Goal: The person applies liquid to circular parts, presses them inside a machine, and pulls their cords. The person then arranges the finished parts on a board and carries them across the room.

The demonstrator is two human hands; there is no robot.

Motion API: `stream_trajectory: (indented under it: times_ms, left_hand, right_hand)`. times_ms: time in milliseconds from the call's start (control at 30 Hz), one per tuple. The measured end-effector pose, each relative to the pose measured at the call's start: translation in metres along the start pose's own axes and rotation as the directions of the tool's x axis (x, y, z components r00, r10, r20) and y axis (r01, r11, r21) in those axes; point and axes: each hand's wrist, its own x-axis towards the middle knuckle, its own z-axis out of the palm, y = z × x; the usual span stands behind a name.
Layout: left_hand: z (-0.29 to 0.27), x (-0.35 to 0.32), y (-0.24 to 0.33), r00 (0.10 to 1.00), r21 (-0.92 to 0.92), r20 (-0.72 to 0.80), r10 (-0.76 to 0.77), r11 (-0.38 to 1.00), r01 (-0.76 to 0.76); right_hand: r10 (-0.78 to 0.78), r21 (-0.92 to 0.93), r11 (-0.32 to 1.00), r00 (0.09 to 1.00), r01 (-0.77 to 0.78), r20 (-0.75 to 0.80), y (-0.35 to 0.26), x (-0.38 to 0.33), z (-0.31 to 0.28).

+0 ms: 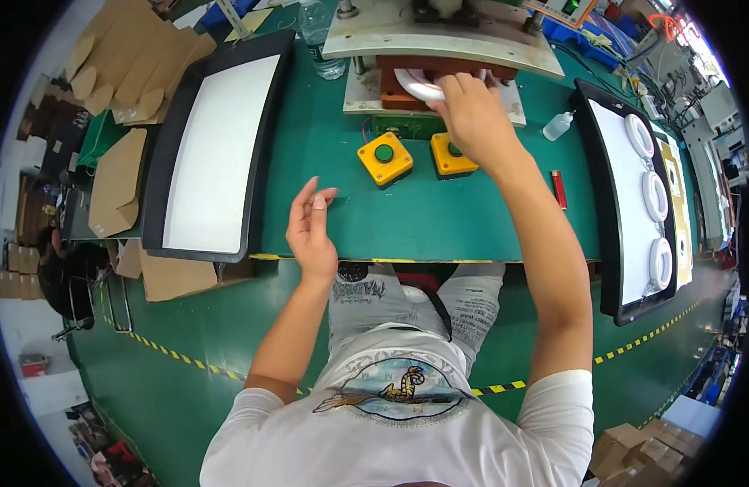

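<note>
My right hand point(476, 118) reaches into the press point(443, 40) and grips a white plastic ring point(415, 84) at the reddish-brown block point(393, 96) under the upper plate. My fingers and wrist hide part of the ring. My left hand point(312, 231) hovers over the near part of the green table, its fingers loosely bent and apart, holding nothing. Two yellow button boxes with green buttons stand before the press: the left box point(384, 160) shows whole, while my right forearm partly covers the right box point(450, 161).
On the left lies a black tray point(265, 154) lined with white. Another black tray point(606, 235) at the right holds several white rings point(655, 196). A small dropper bottle point(558, 126), a red object point(559, 189) and a clear bottle point(316, 40) are on the table.
</note>
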Motion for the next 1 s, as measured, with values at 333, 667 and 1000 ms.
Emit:
stream_trajectory:
  times_ms: [333,667,1000]
  left_hand:
    - [0.027,-0.061,0.055,0.88,-0.278,0.402,-0.254,0.881,0.382]
    - [0.036,-0.086,0.055,0.711,-0.14,0.473,-0.521,0.752,0.644]
    - [0.036,-0.097,0.046,0.642,-0.24,0.548,-0.537,0.634,0.735]
  right_hand:
    - [-0.116,0.324,0.939,0.993,0.116,-0.021,-0.109,-0.145,-0.05]
    - [-0.002,0.328,0.945,1.0,0.01,-0.026,-0.113,-0.201,-0.026]
    - [0.171,0.398,0.913,0.968,-0.086,-0.184,-0.118,-0.222,-0.012]
